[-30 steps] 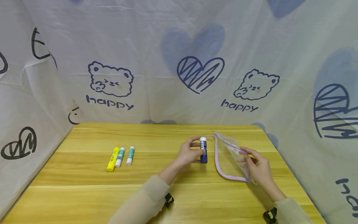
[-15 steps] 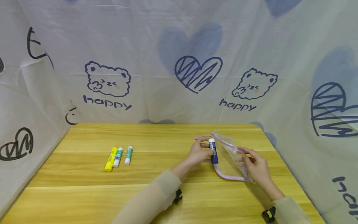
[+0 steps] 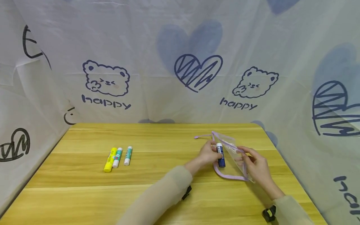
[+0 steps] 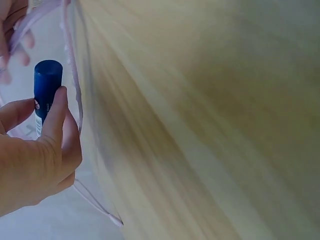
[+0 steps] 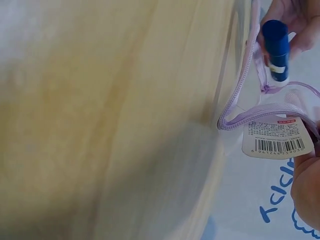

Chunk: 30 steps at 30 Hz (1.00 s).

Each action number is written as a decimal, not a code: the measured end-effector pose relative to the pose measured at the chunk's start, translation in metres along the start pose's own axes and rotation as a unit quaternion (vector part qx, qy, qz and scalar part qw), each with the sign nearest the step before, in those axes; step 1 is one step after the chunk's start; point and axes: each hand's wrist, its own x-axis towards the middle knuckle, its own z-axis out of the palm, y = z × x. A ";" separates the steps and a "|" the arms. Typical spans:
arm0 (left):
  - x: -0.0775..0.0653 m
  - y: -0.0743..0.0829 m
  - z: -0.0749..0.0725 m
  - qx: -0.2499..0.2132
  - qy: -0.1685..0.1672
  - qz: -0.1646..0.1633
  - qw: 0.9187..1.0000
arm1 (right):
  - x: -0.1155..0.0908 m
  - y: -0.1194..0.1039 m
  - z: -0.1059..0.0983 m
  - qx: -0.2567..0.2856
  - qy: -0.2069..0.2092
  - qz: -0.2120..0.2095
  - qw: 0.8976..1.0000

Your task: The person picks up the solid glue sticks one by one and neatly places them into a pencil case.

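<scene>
Well left of the left hand [image 3: 207, 153]: yellow stick [image 3: 110, 159], white-green stick [image 3: 117, 157] just beside it, second white-green stick [image 3: 128, 156] slightly apart. Left hand's thumb and fingers pinch the navy glue stick [image 3: 221, 160]; it has moved right, bringing the stick from beside the clear pouch [image 3: 230, 177] to its mouth. Stick therefore at the opening, unreleased; whether inside, cannot tell. Right hand [image 3: 257, 165] pinches the pouch's lifted edge, just right of the stick.
</scene>
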 end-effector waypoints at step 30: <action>0.005 0.000 0.009 0.184 0.030 0.002 0.982 | 0.007 -0.003 -0.012 0.039 0.023 0.036 0.998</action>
